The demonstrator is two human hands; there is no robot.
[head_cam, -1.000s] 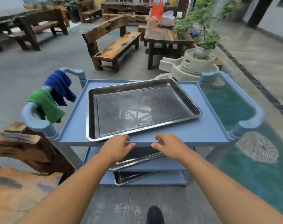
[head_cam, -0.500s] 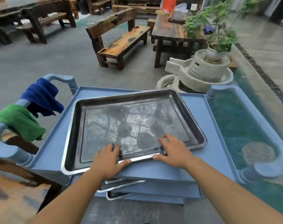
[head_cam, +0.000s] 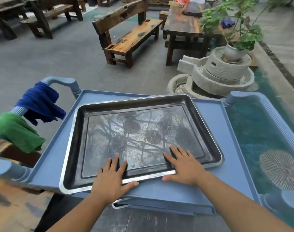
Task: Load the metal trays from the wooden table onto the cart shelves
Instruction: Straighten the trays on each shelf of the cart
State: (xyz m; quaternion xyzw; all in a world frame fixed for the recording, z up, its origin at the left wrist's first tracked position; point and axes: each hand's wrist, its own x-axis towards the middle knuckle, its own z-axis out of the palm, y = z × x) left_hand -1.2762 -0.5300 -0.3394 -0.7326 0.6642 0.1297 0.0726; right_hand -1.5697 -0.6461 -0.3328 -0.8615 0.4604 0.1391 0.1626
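A large metal tray (head_cam: pixel 139 131) lies flat on the top shelf of the blue cart (head_cam: pixel 215 131), slightly skewed. My left hand (head_cam: pixel 112 177) rests flat over the tray's near rim, fingers spread inside the tray and thumb on the shelf. My right hand (head_cam: pixel 184 164) lies the same way further right on that rim. Below the top shelf, the edge of another metal tray (head_cam: pixel 121 204) pokes out from a lower shelf. The wooden table (head_cam: pixel 10 203) shows at the lower left, against the cart.
A blue cloth (head_cam: pixel 40 102) and a green cloth (head_cam: pixel 17 131) hang on the cart's left handle (head_cam: pixel 60 80). Beyond the cart stand a stone mill with a potted plant (head_cam: pixel 226 69), a wooden bench (head_cam: pixel 131 36) and table. A pond (head_cam: pixel 260 139) lies to the right.
My hands have moved from the cart's near edge onto the tray's near rim, fingers now flat inside it. The view has come closer and more overhead of the cart.
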